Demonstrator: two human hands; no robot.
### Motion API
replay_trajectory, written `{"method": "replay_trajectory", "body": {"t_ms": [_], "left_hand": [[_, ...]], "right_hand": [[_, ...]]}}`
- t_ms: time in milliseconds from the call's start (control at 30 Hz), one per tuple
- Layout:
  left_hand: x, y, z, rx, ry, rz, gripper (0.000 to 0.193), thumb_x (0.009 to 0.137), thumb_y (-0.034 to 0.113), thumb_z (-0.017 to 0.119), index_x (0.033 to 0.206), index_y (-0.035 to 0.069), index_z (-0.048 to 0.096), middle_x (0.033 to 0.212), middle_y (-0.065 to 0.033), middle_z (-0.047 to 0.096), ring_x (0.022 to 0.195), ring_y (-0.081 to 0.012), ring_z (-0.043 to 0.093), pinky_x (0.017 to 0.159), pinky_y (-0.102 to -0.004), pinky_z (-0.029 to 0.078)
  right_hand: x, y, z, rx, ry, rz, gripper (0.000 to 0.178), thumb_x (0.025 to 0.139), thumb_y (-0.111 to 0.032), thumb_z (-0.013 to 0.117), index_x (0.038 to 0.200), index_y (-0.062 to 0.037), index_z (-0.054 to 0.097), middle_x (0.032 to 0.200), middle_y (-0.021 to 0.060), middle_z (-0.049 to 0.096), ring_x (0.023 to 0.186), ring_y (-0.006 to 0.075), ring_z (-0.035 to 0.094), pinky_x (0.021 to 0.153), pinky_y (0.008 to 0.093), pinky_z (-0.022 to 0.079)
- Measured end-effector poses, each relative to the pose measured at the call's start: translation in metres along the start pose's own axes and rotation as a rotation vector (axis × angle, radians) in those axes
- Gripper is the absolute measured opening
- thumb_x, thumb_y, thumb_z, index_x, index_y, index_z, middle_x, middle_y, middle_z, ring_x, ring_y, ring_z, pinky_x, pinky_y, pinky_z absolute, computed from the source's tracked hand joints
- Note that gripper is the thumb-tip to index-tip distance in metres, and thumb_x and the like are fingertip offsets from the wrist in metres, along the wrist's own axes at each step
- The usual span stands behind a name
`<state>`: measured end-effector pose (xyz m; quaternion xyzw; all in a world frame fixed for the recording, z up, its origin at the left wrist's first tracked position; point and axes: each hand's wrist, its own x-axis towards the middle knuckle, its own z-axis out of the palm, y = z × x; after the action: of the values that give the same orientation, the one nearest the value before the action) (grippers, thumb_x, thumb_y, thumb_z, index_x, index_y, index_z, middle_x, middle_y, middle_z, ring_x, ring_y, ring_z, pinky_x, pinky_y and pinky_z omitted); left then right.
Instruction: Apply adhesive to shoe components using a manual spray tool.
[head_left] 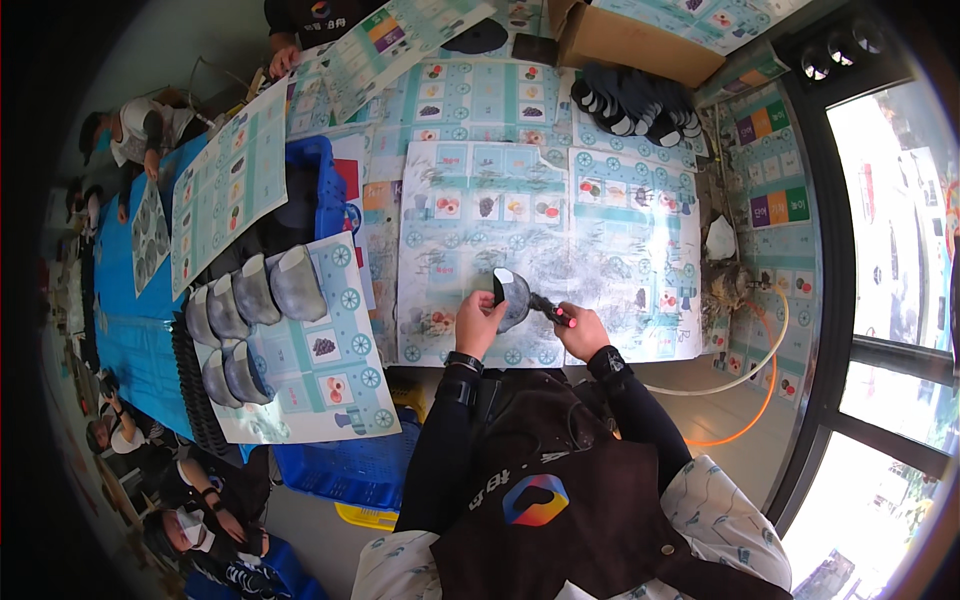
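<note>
My left hand (481, 324) pinches the left edge of a dark grey, curved shell piece (514, 304) with a white patch at its top; its exact kind I cannot make out. In my right hand (584, 334) is a brush (544, 305) with dark bristles and a pinkish-red handle end. The bristles lie at or very close to the right side of the shell piece; contact is hard to tell. Both hands are over the near part of a worktable covered with smudged, printed sheets (470, 255).
Several similar grey shells (296, 283) lie on a printed board (345, 345) at left. Dark pieces (632, 100) are heaped at the far right, near a cardboard box (630, 45). A blue crate (345, 470) stands below. An orange hose (765, 400) hangs at right. Other people work at left.
</note>
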<state>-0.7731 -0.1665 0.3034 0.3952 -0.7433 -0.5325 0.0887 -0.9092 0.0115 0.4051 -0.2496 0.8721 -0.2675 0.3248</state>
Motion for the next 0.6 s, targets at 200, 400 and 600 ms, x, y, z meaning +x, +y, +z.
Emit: {"method": "replay_trajectory", "body": {"t_ms": [200, 400, 600], "left_hand": [[0.001, 0.000, 0.000, 0.014, -0.015, -0.024, 0.036, 0.085, 0.024, 0.083, 0.102, -0.003, 0.065, 0.087, -0.0090, 0.070, 0.078, -0.0173, 0.067, 0.072, -0.0301, 0.055], [0.001, -0.003, -0.003, -0.013, 0.023, -0.016, 0.035, 0.087, 0.024, 0.081, 0.104, -0.002, 0.066, 0.089, -0.0111, 0.072, 0.080, -0.0205, 0.070, 0.072, -0.0329, 0.056], [0.003, -0.003, -0.003, 0.152, 0.080, 0.004, 0.031, 0.091, 0.025, 0.075, 0.108, 0.001, 0.066, 0.092, -0.0131, 0.073, 0.081, -0.0269, 0.071, 0.073, -0.0381, 0.056]], "right_hand": [[0.005, -0.004, -0.006, 0.012, 0.051, -0.021, 0.017, 0.084, -0.016, 0.059, 0.092, -0.0041, 0.066, 0.081, 0.0269, 0.066, 0.083, 0.0491, 0.063, 0.074, 0.0556, 0.050], [-0.008, 0.007, 0.010, -0.026, -0.132, 0.059, 0.027, 0.083, -0.019, 0.058, 0.103, -0.0053, 0.070, 0.092, 0.0273, 0.069, 0.091, 0.0478, 0.064, 0.082, 0.0538, 0.051], [-0.003, -0.003, 0.010, 0.020, -0.184, 0.037, 0.034, 0.081, -0.020, 0.063, 0.111, -0.0051, 0.071, 0.097, 0.0260, 0.070, 0.094, 0.0464, 0.066, 0.084, 0.0506, 0.053]]}}
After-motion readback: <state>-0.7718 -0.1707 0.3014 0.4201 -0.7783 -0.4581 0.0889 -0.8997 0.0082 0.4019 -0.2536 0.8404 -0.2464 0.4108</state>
